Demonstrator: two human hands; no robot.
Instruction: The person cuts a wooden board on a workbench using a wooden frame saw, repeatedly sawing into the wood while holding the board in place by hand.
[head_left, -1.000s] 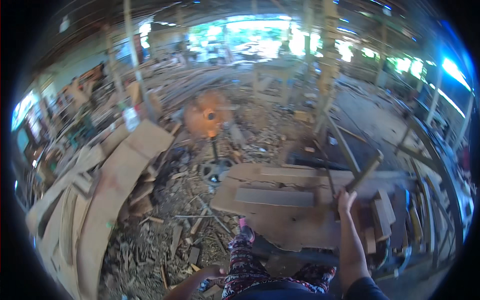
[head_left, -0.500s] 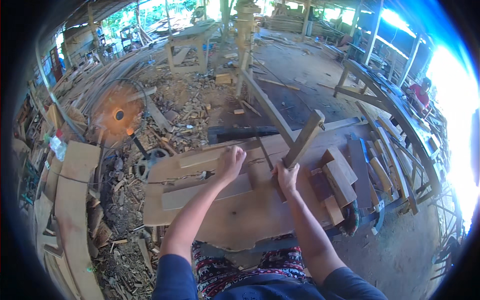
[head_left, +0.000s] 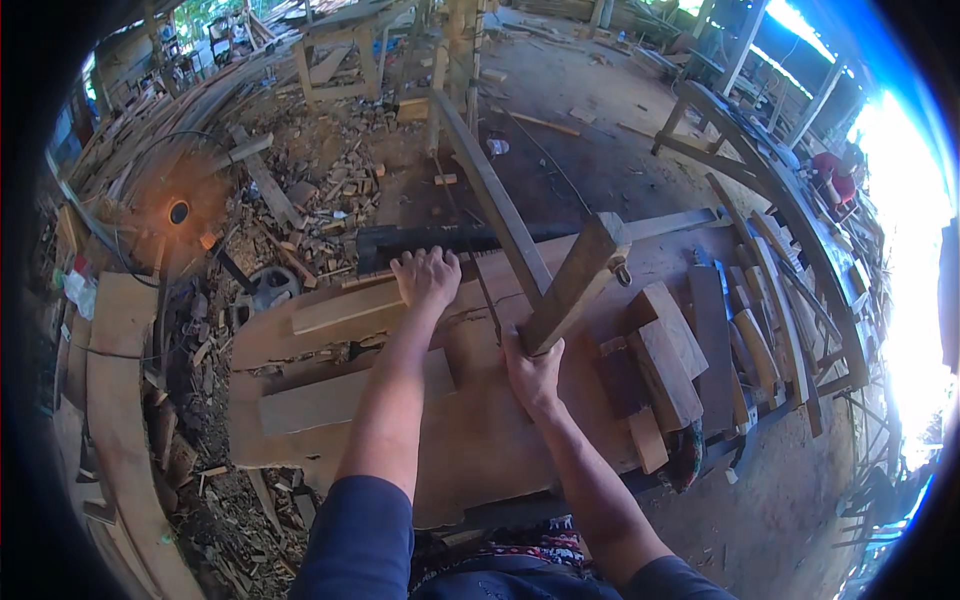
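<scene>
Right hand (head_left: pixel 535 375), the nearer, is clutching the wooden frame saw (head_left: pixel 488 195) by its end beam; the saw's long axis is running off toward eleven o'clock! At ten, left hand (head_left: pixel 428 278), seemingly empty, is loosely fanning by the slab's (head_left: pixel 500 440) far edge.

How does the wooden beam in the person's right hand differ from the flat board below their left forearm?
The wooden beam looks thick and blocky; the flat board looks thinner. The beam slants up from the right hand; the board lies on the wooden slab. The beam bears a metal fitting; the board shows none. Both look straight-edged.
</scene>
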